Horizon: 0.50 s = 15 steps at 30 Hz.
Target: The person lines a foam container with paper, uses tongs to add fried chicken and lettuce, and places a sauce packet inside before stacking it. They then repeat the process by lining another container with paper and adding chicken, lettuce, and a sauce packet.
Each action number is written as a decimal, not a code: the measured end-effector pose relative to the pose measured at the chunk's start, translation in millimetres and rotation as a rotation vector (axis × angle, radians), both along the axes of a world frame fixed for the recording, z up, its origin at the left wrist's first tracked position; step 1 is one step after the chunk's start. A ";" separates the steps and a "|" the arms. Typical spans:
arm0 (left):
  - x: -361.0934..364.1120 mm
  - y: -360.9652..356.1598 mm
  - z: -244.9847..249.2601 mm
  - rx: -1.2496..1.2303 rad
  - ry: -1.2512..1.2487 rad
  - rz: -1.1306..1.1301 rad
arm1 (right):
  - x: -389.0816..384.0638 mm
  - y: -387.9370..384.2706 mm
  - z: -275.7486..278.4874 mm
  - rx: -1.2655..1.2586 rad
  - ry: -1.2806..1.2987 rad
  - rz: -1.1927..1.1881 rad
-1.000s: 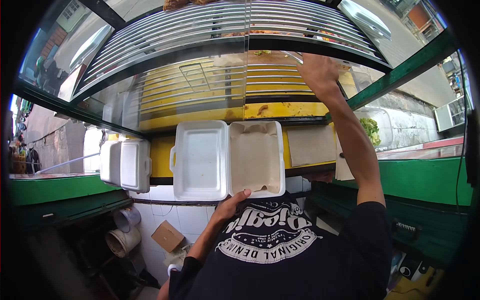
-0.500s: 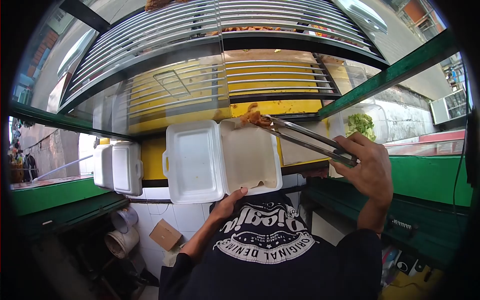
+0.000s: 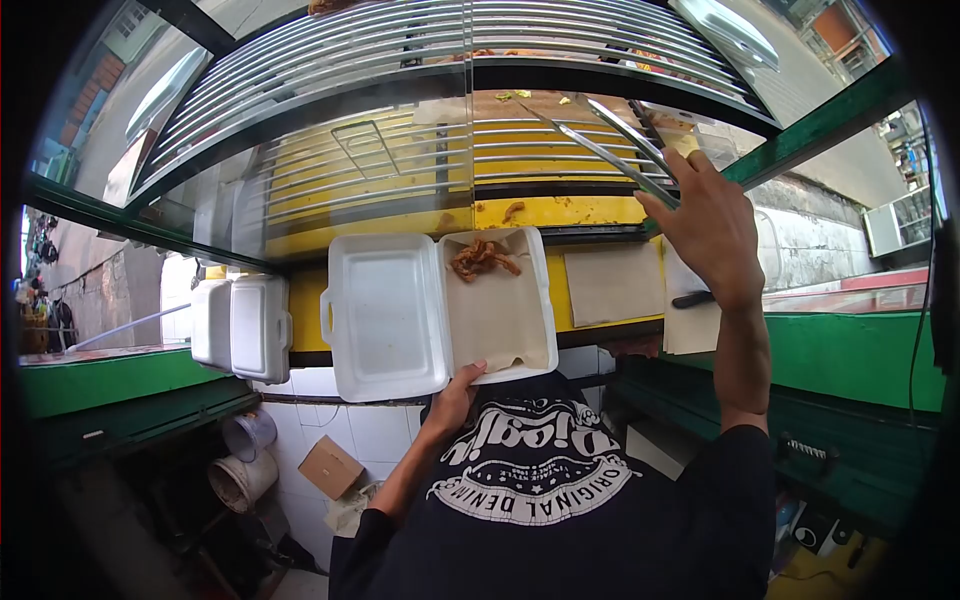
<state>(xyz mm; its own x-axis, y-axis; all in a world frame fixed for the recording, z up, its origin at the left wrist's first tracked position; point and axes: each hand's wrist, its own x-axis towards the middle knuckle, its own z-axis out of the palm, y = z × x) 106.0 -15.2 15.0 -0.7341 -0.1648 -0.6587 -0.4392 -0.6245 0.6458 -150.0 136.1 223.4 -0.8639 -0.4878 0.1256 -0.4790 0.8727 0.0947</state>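
Note:
My left hand [image 3: 457, 398] grips the near edge of an open white foam takeaway box [image 3: 388, 315], thumb over the rim. Brown paper [image 3: 496, 325] lines the box's right half. On the far part of that paper lies a piece of fried chicken [image 3: 482, 259]. My right hand [image 3: 708, 215] is closed around metal tongs [image 3: 600, 152], raised above and to the right of the box. The tongs' tips are spread apart with nothing between them, in front of the wire racks.
Closed foam boxes [image 3: 260, 328] stand at the left. Sheets of brown paper [image 3: 613, 285] lie right of the open box, near a dark handle [image 3: 691, 300]. Metal racks [image 3: 560, 150] and a glass pane rise beyond. A green frame [image 3: 840, 125] borders the right side.
The fried chicken has left the tongs and now rests on the paper in the box. My right hand has lifted the tongs up and away, toward the racks. My left hand still holds the box.

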 end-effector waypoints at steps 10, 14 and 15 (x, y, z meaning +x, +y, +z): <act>4.7 -6.1 -4.7 -0.114 -0.031 -0.081 | -121.2 -72.1 -70.0 0.150 0.083 -0.016; 1.5 -4.2 16.4 -0.111 -0.022 -0.093 | -119.4 -70.1 -70.0 0.051 0.203 -0.043; 0.6 -4.1 16.4 -0.056 -0.045 -0.104 | -111.6 -68.2 -60.0 0.054 0.204 -0.042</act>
